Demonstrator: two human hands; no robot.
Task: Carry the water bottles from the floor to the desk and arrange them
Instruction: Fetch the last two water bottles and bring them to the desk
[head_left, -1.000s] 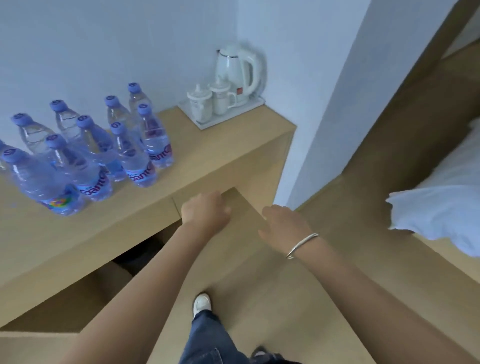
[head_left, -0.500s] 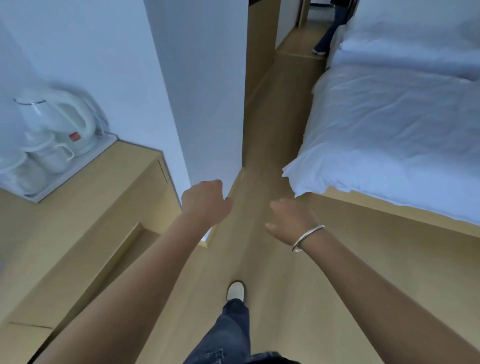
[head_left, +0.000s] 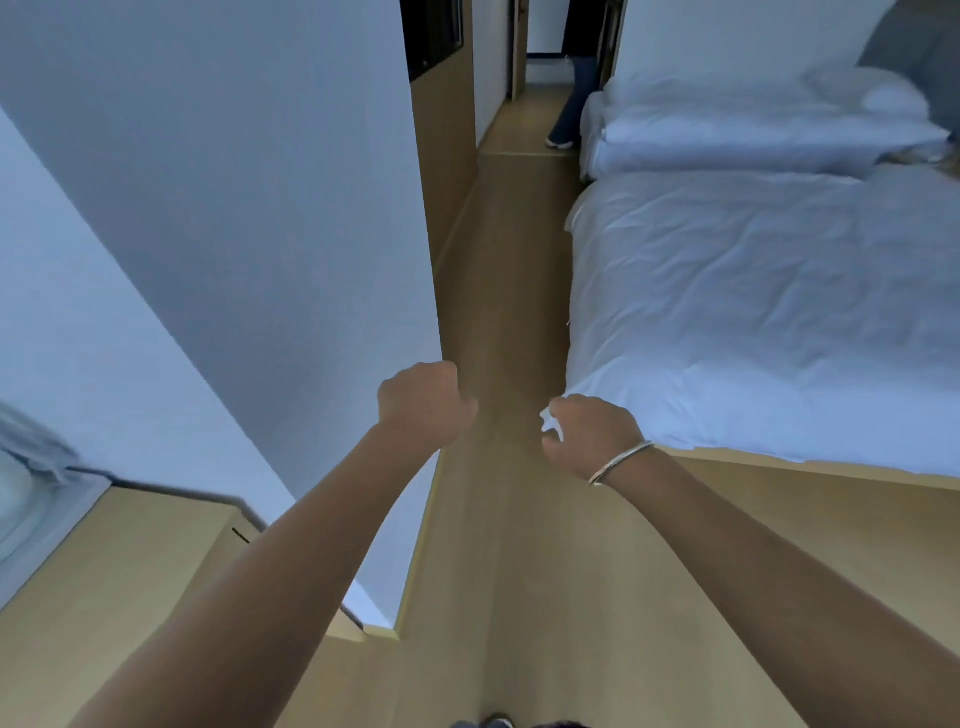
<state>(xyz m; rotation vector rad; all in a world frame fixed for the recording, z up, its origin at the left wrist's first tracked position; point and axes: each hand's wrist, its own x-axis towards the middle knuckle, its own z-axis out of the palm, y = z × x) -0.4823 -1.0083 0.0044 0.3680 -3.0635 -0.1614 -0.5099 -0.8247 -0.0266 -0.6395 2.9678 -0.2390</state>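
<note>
Left hand: your left hand (head_left: 422, 405) is held out in front of you, fingers curled into a fist, with nothing in it.
Right hand: your right hand (head_left: 589, 434) is also empty, fingers loosely bent; a thin metal bangle (head_left: 621, 462) sits on the wrist.
Water bottles: none are in view, so you cannot tell from here where the ones on the floor lie.
Desk: only a corner of the wooden desk (head_left: 130, 561) shows at lower left, beside the white wall (head_left: 234, 208); a blurred white object (head_left: 21, 493) stands at its far left edge.
Route: a strip of wooden floor (head_left: 498, 312) runs ahead between the wall and the white bed (head_left: 753, 312); another person's legs (head_left: 574, 88) stand at the far end of the passage.
Step in hand: judged from the empty hands and the view down the passage, you are walking off to fetch bottles.
How to do it well: keep to the middle of the strip, clear of the wall corner and the bed edge. Loosen both hands before you reach down. Take each bottle round its body, not by the cap. Carry only as many as you can hold firmly, and watch for the person ahead.
</note>
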